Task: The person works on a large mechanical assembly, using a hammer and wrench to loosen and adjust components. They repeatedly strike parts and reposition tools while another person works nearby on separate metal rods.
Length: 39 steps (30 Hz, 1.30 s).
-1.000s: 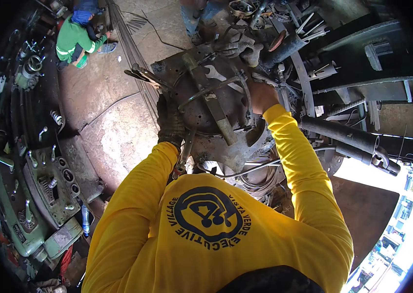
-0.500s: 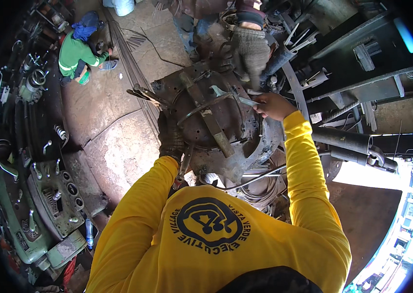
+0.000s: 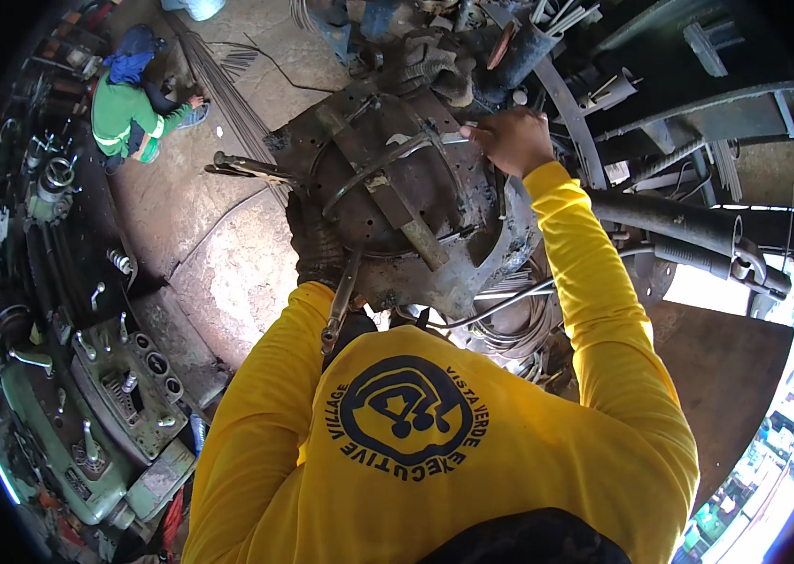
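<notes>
A dark steel plate (image 3: 449,282) with a large round recess and bolt holes lies in front of me, a flat bar (image 3: 411,226) and a curved rod (image 3: 345,195) across it. My bare right hand (image 3: 517,141) is closed on an open-end wrench (image 3: 453,138), whose head lies over the recess near the curved rod. At the plate's left edge my left hand (image 3: 314,246), in a dark glove, is closed round the rim; its fingers are partly hidden. Locking pliers (image 3: 344,296) sit beside that hand, and another pair (image 3: 251,168) juts out from the plate's far left.
A co-worker's gloved hand (image 3: 435,70) is at the plate's far side. Another person in green (image 3: 124,113) crouches at far left near long rods (image 3: 214,80). A green lathe (image 3: 77,442) stands left; a thick pipe (image 3: 669,218) and coiled wire (image 3: 519,334) lie right.
The view has shifted a little. My right hand has moved the wrench farther away, its head now nearer the curved rod. The co-worker's gloved hand has drawn back to the left.
</notes>
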Each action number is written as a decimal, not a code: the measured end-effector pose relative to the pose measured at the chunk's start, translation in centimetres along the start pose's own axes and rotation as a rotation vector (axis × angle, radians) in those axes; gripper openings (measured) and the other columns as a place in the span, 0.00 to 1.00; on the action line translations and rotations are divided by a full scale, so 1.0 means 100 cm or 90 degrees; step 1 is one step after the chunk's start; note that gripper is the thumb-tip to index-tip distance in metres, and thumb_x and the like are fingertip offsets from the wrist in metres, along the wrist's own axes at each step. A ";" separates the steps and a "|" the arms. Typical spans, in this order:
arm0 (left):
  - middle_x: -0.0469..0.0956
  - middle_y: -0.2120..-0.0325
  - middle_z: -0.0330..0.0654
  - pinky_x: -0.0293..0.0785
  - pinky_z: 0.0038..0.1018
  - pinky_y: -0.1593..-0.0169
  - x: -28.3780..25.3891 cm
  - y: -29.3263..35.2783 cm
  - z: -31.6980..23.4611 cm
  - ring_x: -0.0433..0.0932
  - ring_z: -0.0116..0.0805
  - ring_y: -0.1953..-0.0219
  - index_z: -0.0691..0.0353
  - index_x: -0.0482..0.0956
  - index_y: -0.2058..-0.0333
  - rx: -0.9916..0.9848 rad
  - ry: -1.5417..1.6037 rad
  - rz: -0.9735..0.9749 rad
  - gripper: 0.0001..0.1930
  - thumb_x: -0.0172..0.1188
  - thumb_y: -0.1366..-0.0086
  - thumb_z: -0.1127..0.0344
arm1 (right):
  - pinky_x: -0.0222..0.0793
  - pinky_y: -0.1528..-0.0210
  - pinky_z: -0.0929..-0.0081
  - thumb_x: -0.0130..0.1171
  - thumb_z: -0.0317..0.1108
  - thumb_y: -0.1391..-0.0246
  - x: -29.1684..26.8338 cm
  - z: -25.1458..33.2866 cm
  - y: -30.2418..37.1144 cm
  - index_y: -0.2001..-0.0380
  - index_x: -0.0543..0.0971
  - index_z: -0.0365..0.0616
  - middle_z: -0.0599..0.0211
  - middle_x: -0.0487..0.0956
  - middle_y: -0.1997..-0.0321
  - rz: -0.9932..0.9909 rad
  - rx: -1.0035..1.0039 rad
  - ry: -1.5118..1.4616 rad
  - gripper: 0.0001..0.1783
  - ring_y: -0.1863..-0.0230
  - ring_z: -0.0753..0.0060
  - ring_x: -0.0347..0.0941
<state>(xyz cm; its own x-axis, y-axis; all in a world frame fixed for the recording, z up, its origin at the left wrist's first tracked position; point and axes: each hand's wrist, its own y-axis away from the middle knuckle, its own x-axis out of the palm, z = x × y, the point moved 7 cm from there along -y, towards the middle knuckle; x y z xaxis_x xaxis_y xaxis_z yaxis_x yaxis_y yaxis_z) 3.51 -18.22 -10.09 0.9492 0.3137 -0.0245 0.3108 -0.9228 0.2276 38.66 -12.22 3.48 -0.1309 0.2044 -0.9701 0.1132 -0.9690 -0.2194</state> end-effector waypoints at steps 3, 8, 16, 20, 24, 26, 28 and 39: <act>0.73 0.46 0.46 0.79 0.32 0.48 -0.005 -0.004 0.005 0.76 0.38 0.49 0.60 0.65 0.32 0.050 -0.024 0.044 0.29 0.50 0.24 0.48 | 0.73 0.58 0.53 0.69 0.59 0.48 -0.009 0.001 -0.002 0.75 0.89 0.50 0.64 0.84 0.74 -0.121 -0.112 -0.116 0.23 0.68 0.55 0.80; 0.71 0.43 0.47 0.80 0.36 0.41 -0.008 -0.009 0.010 0.75 0.41 0.42 0.61 0.65 0.35 0.027 0.019 0.075 0.25 0.50 0.23 0.54 | 0.62 0.38 0.57 0.67 0.67 0.50 0.008 -0.004 -0.023 0.67 0.91 0.53 0.69 0.86 0.67 0.044 -0.075 -0.165 0.28 0.51 0.60 0.77; 0.68 0.38 0.46 0.75 0.36 0.36 -0.016 -0.023 0.028 0.73 0.42 0.39 0.61 0.64 0.33 0.054 0.067 0.122 0.25 0.52 0.24 0.59 | 0.64 0.45 0.63 0.70 0.61 0.50 0.003 0.011 -0.051 0.74 0.90 0.49 0.73 0.85 0.71 0.045 -0.213 -0.208 0.25 0.59 0.66 0.73; 0.68 0.37 0.46 0.73 0.34 0.35 -0.011 -0.011 0.018 0.71 0.41 0.37 0.63 0.62 0.32 0.127 -0.054 0.071 0.27 0.53 0.26 0.65 | 0.64 0.44 0.63 0.70 0.60 0.49 0.003 0.024 -0.070 0.75 0.90 0.48 0.71 0.85 0.71 0.055 -0.252 -0.185 0.24 0.58 0.65 0.73; 0.74 0.44 0.45 0.81 0.29 0.53 -0.014 -0.011 0.035 0.79 0.35 0.51 0.58 0.57 0.29 -0.050 0.033 0.002 0.34 0.46 0.23 0.43 | 0.65 0.44 0.62 0.72 0.58 0.50 -0.007 0.035 -0.088 0.74 0.90 0.47 0.69 0.85 0.70 0.059 -0.276 -0.166 0.24 0.56 0.63 0.73; 0.74 0.45 0.45 0.81 0.29 0.54 -0.002 -0.003 0.020 0.79 0.35 0.52 0.58 0.57 0.29 -0.080 0.122 0.022 0.34 0.47 0.23 0.43 | 0.64 0.41 0.60 0.69 0.62 0.51 -0.006 0.031 -0.095 0.72 0.91 0.49 0.67 0.85 0.70 0.082 -0.261 -0.153 0.25 0.53 0.61 0.74; 0.73 0.44 0.47 0.80 0.30 0.50 -0.002 -0.002 0.009 0.77 0.37 0.48 0.60 0.59 0.30 -0.029 0.087 0.032 0.30 0.50 0.25 0.53 | 0.64 0.40 0.59 0.68 0.64 0.51 -0.004 0.028 -0.099 0.70 0.91 0.50 0.65 0.85 0.68 0.101 -0.256 -0.150 0.27 0.51 0.59 0.75; 0.72 0.42 0.45 0.81 0.31 0.49 -0.007 -0.008 0.022 0.77 0.35 0.47 0.58 0.60 0.30 0.022 0.055 0.037 0.30 0.50 0.23 0.49 | 0.65 0.43 0.56 0.67 0.66 0.52 0.002 0.053 -0.118 0.68 0.89 0.48 0.61 0.84 0.65 0.108 -0.347 -0.130 0.30 0.52 0.56 0.74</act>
<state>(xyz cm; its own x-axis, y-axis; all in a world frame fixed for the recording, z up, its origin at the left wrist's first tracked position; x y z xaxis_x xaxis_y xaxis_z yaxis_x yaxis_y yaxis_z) 2.75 -18.19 -12.37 0.9583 0.2763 0.0725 0.2583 -0.9465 0.1932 32.10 -1.48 6.39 -0.2470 -0.0294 -0.9686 0.6298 -0.7645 -0.1374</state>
